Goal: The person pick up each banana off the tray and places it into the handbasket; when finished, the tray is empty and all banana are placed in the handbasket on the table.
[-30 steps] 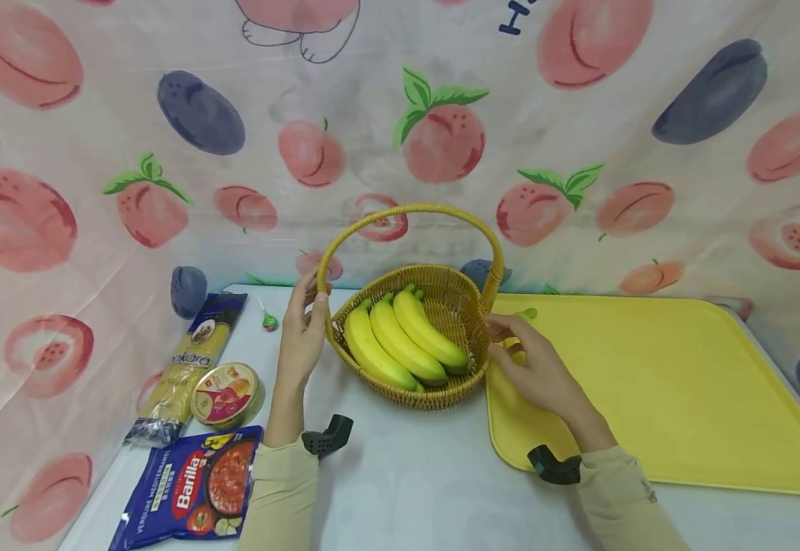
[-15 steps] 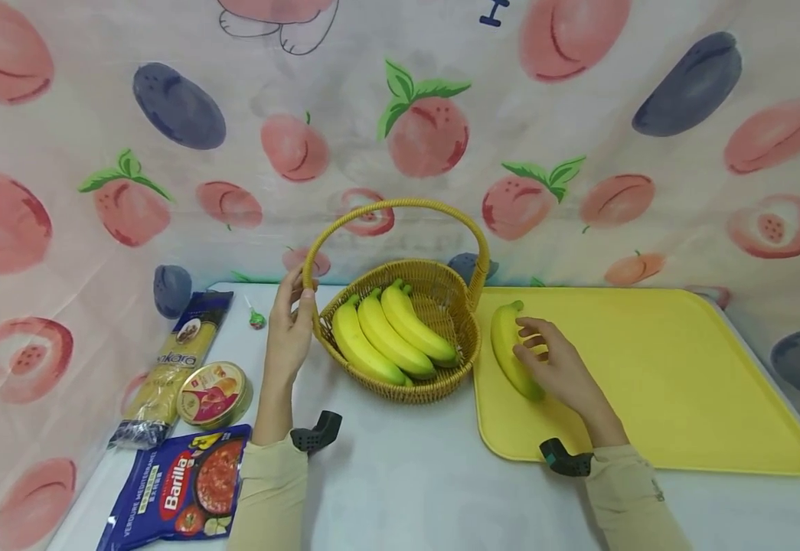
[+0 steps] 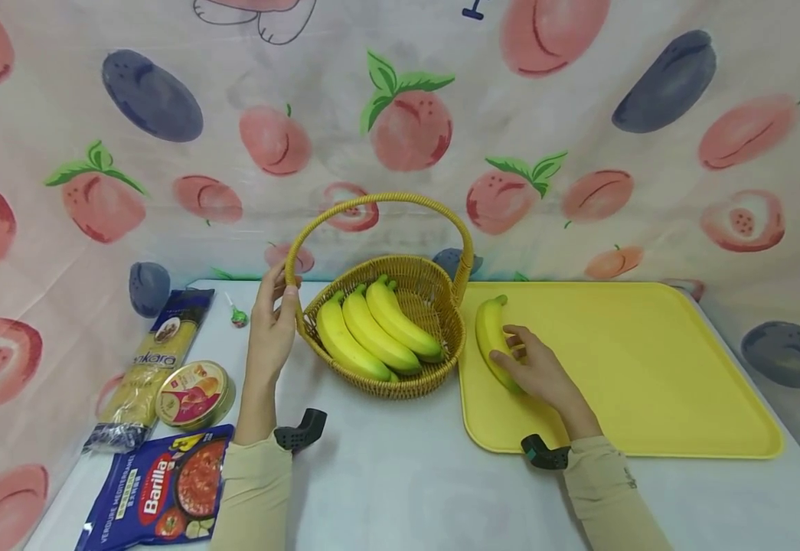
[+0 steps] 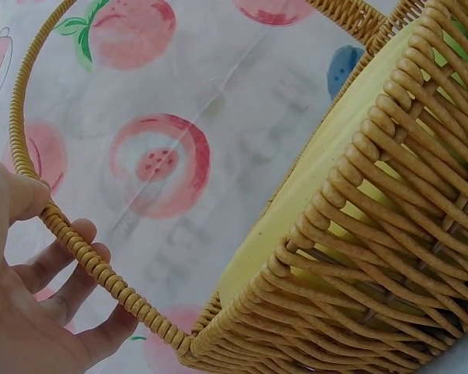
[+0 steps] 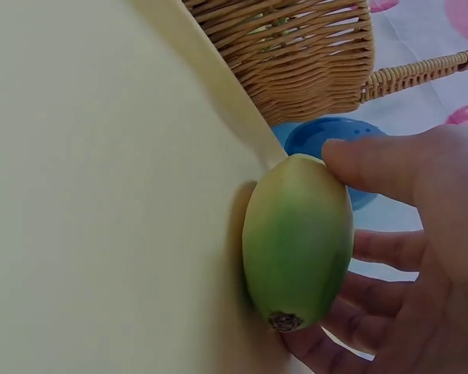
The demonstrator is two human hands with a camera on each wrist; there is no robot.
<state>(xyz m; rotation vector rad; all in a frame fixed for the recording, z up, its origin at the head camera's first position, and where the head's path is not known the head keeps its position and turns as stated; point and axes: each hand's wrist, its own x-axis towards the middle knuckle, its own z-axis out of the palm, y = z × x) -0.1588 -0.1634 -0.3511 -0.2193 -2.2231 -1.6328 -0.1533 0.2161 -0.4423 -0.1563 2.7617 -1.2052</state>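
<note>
A woven wicker basket [image 3: 434, 287] with a hoop handle [image 3: 379, 199] stands mid-table and holds three yellow bananas [image 3: 365, 333]. My left hand [image 3: 272, 325] grips the handle's left base, fingers curled round the handle [image 4: 86, 257]. A fourth banana [image 3: 489, 337] lies on the yellow tray [image 3: 648, 367] just right of the basket. My right hand [image 3: 533, 371] holds it from the side, thumb and fingers round the banana [image 5: 296, 238], whose green tip faces the right wrist camera.
Left of the basket lie a pasta packet [image 3: 155, 352], a round tin [image 3: 193, 394], a blue Barilla pouch [image 3: 161, 490] and a small lollipop [image 3: 237, 314]. A fruit-print cloth [image 3: 400, 130] hangs behind and at the sides. The basket [image 5: 296, 54] sits against the tray's left edge.
My right hand took one banana out beside the basket and laid it on the tray's left end. The left hand stayed on the handle.
</note>
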